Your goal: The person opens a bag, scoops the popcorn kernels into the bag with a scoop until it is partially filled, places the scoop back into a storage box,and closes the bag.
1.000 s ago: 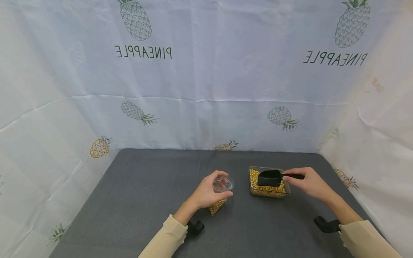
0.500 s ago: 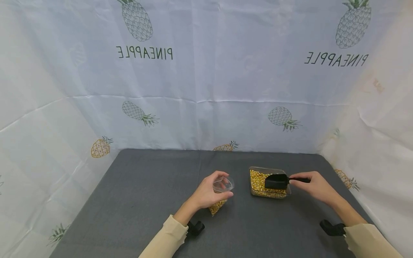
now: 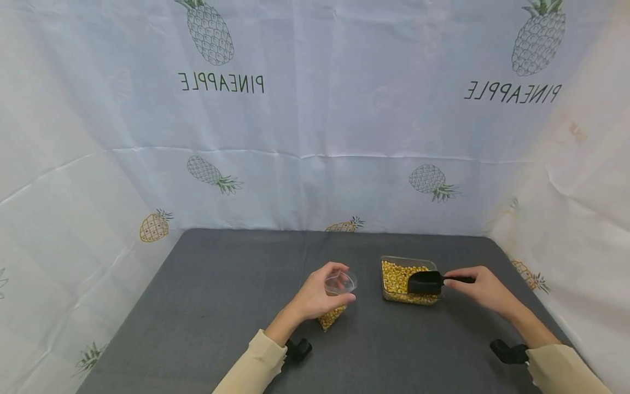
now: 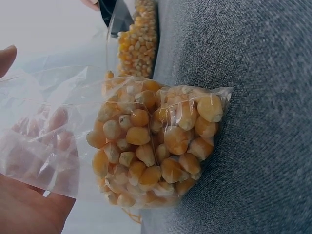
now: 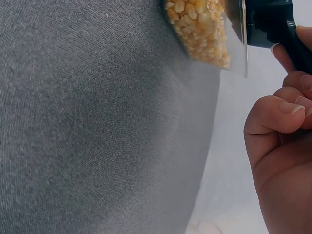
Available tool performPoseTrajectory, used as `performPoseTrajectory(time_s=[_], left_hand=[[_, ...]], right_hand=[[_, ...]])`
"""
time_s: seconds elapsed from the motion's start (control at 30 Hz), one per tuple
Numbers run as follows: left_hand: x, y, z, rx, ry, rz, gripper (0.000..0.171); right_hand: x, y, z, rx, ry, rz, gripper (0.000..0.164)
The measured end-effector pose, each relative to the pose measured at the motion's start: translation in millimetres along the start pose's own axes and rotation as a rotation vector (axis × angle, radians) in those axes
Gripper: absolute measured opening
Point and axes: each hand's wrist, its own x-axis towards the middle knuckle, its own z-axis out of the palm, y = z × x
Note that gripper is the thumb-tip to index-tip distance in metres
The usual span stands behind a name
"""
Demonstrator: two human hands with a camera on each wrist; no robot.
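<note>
My left hand (image 3: 315,295) holds up the wide mouth of a clear plastic bag (image 4: 146,141), thumb and fingers curved around the opening. Corn kernels fill the bag's lower part, and its base stands on the grey table. To the right, my right hand (image 3: 484,287) grips the handle of a black scoop (image 3: 425,282). The scoop's blade lies low in the front right of a clear rectangular container (image 3: 408,258), among yellow corn kernels (image 3: 395,276). What the scoop's bowl carries is hidden. In the right wrist view, the fingers (image 5: 275,114) are curled at the scoop handle.
The dark grey table (image 3: 236,284) reaches back to a white pineapple-print curtain (image 3: 315,109), which also hangs at both sides. Black wrist mounts (image 3: 299,350) stick out below each forearm. A gap of bare table separates the bag from the container.
My right hand has drawn the scoop rightward and slightly toward me within the container, its blade now lower at the front right. My left hand and the bag have stayed in place.
</note>
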Motion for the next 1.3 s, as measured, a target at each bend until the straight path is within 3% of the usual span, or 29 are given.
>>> performPoseTrajectory(time_s=[0.4, 0.83, 1.07, 1.3], left_hand=[[-0.8, 0.1, 0.5, -0.011, -0.002, -0.001, 0.052], [-0.3, -1.1, 0.4, -0.008, -0.004, 0.007, 0.052], [-0.2, -0.7, 0.7, -0.010, -0.006, 0.000, 0.052], [0.2, 0.6, 0.2, -0.002, -0.001, 0.000, 0.053]], right_hand=[[2.5, -1.0, 12.8, 0.037, -0.020, 0.017, 0.039], [11.3, -12.2, 21.4, -0.003, -0.012, -0.037, 0.037], [18.3, -19.9, 26.4, 0.049, -0.050, -0.052, 0.039], [21.1, -22.1, 28.9, 0.029, -0.049, -0.057, 0.039]])
